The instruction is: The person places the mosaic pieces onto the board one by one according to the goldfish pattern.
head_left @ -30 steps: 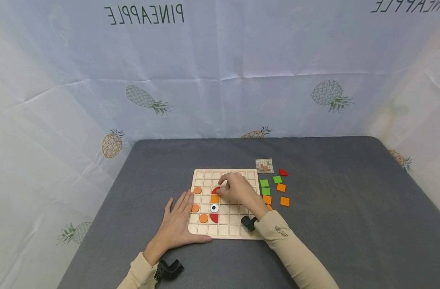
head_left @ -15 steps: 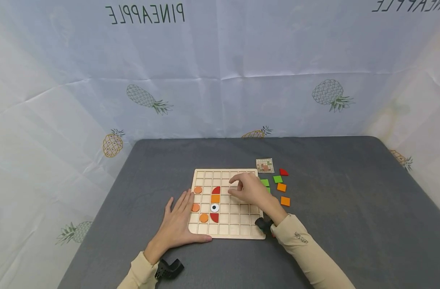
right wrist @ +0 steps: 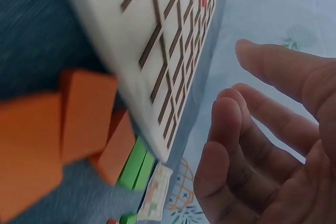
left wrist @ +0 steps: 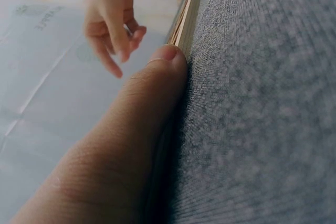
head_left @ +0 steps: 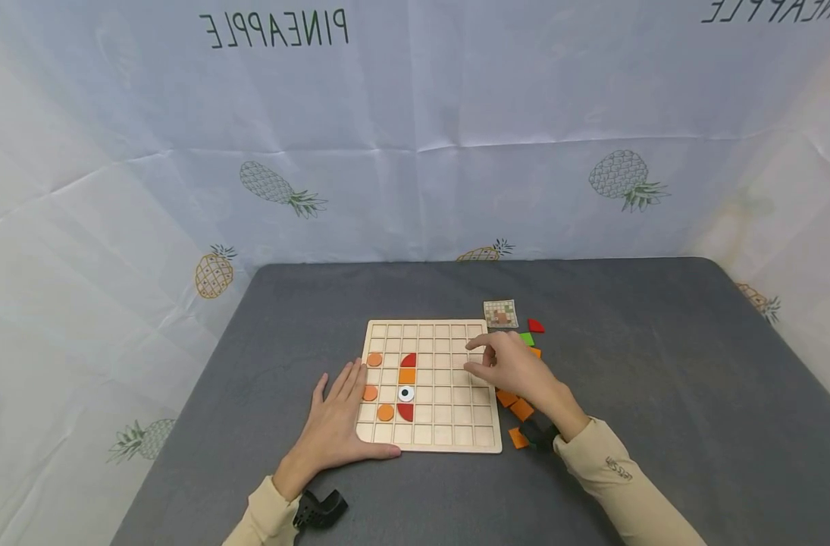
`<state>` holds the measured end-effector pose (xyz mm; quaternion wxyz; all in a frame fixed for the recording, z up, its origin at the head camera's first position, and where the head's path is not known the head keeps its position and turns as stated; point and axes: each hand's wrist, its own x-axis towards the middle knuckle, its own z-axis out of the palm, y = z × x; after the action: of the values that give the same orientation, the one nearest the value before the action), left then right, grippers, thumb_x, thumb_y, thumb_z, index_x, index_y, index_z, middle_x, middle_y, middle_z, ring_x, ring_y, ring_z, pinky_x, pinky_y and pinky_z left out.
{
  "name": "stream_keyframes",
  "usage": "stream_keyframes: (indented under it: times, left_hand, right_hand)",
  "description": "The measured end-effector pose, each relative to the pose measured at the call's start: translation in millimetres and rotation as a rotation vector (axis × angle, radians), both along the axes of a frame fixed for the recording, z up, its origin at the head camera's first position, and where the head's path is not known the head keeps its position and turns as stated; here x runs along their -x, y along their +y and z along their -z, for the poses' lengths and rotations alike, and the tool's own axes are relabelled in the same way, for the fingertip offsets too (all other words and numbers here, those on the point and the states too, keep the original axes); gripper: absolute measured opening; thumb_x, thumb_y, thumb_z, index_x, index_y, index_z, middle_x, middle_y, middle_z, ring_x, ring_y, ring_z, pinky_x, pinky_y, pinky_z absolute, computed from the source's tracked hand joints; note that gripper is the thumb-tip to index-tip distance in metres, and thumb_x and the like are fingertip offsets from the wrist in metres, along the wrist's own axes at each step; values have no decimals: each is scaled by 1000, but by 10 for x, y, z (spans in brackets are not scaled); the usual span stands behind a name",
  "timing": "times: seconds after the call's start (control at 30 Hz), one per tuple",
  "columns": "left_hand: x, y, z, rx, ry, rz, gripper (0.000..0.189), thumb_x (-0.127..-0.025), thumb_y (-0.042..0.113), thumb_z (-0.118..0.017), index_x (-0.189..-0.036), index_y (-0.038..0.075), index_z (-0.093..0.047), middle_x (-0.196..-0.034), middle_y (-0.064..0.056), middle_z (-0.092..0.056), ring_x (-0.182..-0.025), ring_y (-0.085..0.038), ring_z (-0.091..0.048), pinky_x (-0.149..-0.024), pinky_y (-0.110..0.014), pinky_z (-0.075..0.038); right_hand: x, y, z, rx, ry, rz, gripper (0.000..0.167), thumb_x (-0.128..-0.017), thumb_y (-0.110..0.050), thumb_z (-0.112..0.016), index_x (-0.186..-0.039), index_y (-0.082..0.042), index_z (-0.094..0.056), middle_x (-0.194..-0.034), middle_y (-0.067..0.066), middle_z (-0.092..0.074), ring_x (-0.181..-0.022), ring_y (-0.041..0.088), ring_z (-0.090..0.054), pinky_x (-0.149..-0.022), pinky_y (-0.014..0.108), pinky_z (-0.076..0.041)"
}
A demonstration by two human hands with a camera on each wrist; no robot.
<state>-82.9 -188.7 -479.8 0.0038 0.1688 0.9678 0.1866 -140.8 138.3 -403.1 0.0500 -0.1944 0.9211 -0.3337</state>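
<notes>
A wooden grid board [head_left: 449,414] lies on the table. My left hand [head_left: 336,421] rests along its left edge, fingers straight, thumb [left wrist: 152,82] against the near edge. On the grid, one column bears a red quarter-circle piece [head_left: 408,360], an orange square [head_left: 407,375], a white disc with a black dot [head_left: 405,393] and another red quarter-circle [head_left: 405,412]. Orange discs [head_left: 385,412] sit left of that column. Over the board's right edge is my right hand [head_left: 517,371]; its thumb and fingers are apart, with nothing between them in the right wrist view.
Loose orange squares [head_left: 521,409] lie along the board's right side, partly behind the right hand. Farther back are a green square [head_left: 527,339], a red quarter-circle [head_left: 536,326] and a small patterned card [head_left: 500,314]. A pineapple-print cloth [head_left: 415,189] hangs behind the table.
My right hand has drawn away from the upper red quarter-circle and moved right, to the board's right edge. That piece stays in its cell. My left hand has not moved.
</notes>
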Motion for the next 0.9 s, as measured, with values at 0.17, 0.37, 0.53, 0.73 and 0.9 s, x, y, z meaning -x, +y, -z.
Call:
stream_keyframes:
  times: [0.17, 0.37, 0.53, 0.73, 0.9]
  left_hand:
    - [-5, 11, -5, 6, 7, -10, 148, -66, 85, -80, -170, -4, -26, -179, -22, -27, -166, -43, -30, -127, -76, -17]
    - [-8, 21, -13, 7, 10, -16, 147, -65, 84, -81, -170, -4, -26, -179, -22, -28, -166, -43, -31, -127, -76, -19]
    - [-13, 26, -9, 5, 14, -18, 147, -65, 84, -81, -170, -4, -27, -179, -22, -29, -165, -43, -31, -127, -76, -19]
    - [-20, 22, -6, 3, 16, -16, 147, -65, 85, -81, -170, -3, -27, -179, -22, -29, -165, -43, -32, -126, -76, -19]
    - [-15, 23, -4, 6, 17, -15, 146, -66, 84, -81, -170, -3, -27, -179, -22, -29, -166, -43, -31, -127, -75, -19]
  right_hand:
    - [-65, 126, -26, -21, 10, 8, 33, -98, -16, -80, -124, 3, -78, -68, 1, -60, -49, 8, -38, -50, 21, -29]
    - [-126, 244, -18, -31, 22, 17, 33, -96, -16, -82, -123, 3, -78, -64, -2, -62, -48, 7, -44, -49, 20, -30]
    - [-192, 326, -4, -32, 2, 20, 32, -95, -16, -83, -122, 3, -79, -65, -3, -60, -49, 7, -44, -49, 21, -30]
    - [-260, 398, 27, -64, -65, 34, 32, -92, -18, -87, -116, 2, -81, -67, -3, -56, -56, 8, -46, -52, 21, -33]
    - [-309, 441, 67, -110, -77, 49, 37, -88, -21, -92, -117, 0, -82, -71, -3, -58, -62, 9, -47, -57, 22, -33]
